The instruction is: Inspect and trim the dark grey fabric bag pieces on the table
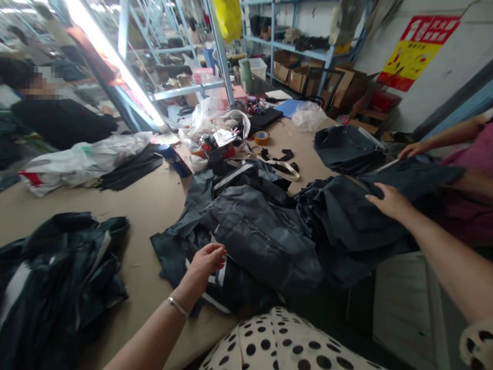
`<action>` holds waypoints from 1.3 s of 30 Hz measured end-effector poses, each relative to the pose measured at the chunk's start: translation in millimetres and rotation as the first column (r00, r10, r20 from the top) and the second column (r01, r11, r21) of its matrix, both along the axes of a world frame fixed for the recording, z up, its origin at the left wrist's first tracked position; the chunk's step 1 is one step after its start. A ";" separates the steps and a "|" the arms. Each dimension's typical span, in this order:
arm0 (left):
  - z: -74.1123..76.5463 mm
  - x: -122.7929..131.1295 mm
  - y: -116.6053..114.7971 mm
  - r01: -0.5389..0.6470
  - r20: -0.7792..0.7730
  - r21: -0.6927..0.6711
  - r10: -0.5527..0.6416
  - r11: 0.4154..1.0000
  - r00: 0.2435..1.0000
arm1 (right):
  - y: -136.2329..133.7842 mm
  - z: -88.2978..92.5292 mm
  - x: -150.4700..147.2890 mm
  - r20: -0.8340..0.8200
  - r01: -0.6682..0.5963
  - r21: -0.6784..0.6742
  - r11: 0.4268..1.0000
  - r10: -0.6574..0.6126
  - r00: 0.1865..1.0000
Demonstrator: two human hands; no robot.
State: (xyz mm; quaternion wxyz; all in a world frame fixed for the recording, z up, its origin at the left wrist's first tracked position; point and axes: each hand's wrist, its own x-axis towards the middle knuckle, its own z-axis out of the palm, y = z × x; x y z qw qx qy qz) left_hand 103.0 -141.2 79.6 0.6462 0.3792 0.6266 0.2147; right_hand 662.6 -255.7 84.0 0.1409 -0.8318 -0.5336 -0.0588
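A heap of dark navy garment pieces (265, 231) with white reflective strips lies on the tan worktable (154, 205) in front of me. My left hand (206, 262), a thin bracelet at its wrist, hovers over the heap's near left edge with fingers curled inward and nothing visibly in them. My right hand (389, 201) lies flat, fingers stretched, on a dark folded piece (358, 221) at the heap's right side.
Another person's hand (414, 149) rests on dark fabric at the right. A second dark pile (57, 277) lies near left. A white plastic bag (80, 159), a tape roll (262, 136), a folded dark stack (346, 146) and clutter sit farther back. Shelves and boxes stand behind.
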 end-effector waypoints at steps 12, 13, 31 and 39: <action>-44.9 25.6 -15.0 -0.133 0.253 -0.248 0.197 0.960 0.947 | -41.8 -99.2 -97.1 0.276 -0.032 -0.427 0.904 0.164 0.947; -46.6 27.4 -14.8 -0.148 0.275 -0.242 0.214 0.959 0.937 | -44.0 -107.6 -84.0 0.270 -0.047 -0.446 0.894 0.185 0.945; 25.4 42.1 -40.7 -0.031 0.277 0.190 -0.024 0.981 0.961 | 10.5 -4.2 -367.3 -0.330 -0.619 0.172 0.767 0.636 0.697; 19.1 22.2 -38.6 -0.129 0.066 0.419 0.111 0.899 0.992 | 47.5 -3.5 -333.8 -0.860 -0.365 0.243 0.899 0.373 0.348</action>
